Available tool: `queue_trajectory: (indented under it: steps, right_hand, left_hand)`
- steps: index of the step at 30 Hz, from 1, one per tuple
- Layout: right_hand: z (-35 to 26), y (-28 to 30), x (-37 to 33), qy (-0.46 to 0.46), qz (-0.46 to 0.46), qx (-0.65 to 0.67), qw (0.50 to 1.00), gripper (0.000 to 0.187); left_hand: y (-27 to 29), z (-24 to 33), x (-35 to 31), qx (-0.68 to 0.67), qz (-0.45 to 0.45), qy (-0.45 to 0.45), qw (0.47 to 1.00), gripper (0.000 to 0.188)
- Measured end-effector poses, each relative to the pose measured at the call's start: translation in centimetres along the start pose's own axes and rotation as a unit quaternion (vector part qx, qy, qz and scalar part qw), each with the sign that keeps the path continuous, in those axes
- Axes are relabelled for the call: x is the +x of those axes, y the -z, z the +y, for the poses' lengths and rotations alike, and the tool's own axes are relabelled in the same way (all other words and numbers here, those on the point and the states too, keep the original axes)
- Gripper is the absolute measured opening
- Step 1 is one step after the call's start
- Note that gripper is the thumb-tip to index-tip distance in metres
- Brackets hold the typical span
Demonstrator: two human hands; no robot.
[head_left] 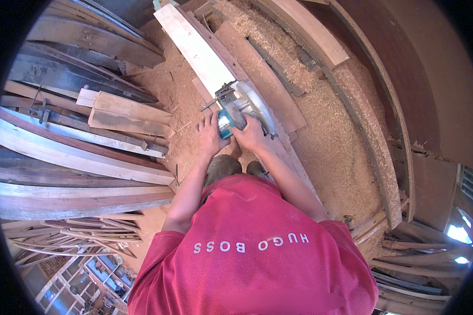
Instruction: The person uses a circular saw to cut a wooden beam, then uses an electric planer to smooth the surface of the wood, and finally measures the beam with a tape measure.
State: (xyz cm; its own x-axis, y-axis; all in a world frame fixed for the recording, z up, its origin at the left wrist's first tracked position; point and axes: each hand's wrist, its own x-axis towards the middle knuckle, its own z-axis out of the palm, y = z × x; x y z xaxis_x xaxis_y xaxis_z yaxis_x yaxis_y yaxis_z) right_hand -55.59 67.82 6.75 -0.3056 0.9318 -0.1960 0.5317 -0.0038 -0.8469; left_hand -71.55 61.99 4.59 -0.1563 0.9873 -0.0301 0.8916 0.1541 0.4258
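A circular saw (226, 123) with a teal motor housing and a silver blade guard (255, 102) sits at the near end of a long pale board (192, 47). My right hand (251, 135) is closed round the saw's rear handle. Against the left side of the motor housing lies my left hand (210, 135), its fingers curved along it and pointing away from me. The blade is hidden from view, and so is the part of the board under the saw.
Long planks (79, 142) are stacked on the left, with a bar clamp (42, 113) across some. Sawdust (347, 152) covers the floor at right, beside a curved board edge (365, 126). Thin offcuts (89, 231) lie at lower left. More timber (420, 268) is at lower right.
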Motion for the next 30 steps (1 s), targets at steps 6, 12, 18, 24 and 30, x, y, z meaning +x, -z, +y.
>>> queue_trajectory:
  steps: [6,12,18,24,30]
  right_hand:
    - [-0.5,-0.2,1.2,0.011,0.001,0.001,1.0,0.056]
    - [-1.3,-0.2,2.1,0.013,-0.002,0.011,1.0,0.05]
    - [-1.6,-0.3,3.0,0.015,0.004,0.016,1.0,0.046]
    - [-1.7,-0.6,3.7,0.013,0.005,0.017,1.0,0.047]
    - [-1.8,-0.7,4.3,0.016,0.004,0.019,1.0,0.047]
  left_hand:
    - [0.2,-0.5,1.2,0.006,-0.004,0.006,1.0,0.098]
    - [0.2,-1.2,1.9,0.023,-0.019,0.02,0.999,0.103]
    - [0.6,-1.4,2.6,0.009,-0.001,0.006,1.0,0.104]
    - [0.9,-1.5,3.3,0.017,-0.013,0.011,1.0,0.105]
    - [0.8,-2.0,3.8,0.022,-0.007,0.002,1.0,0.106]
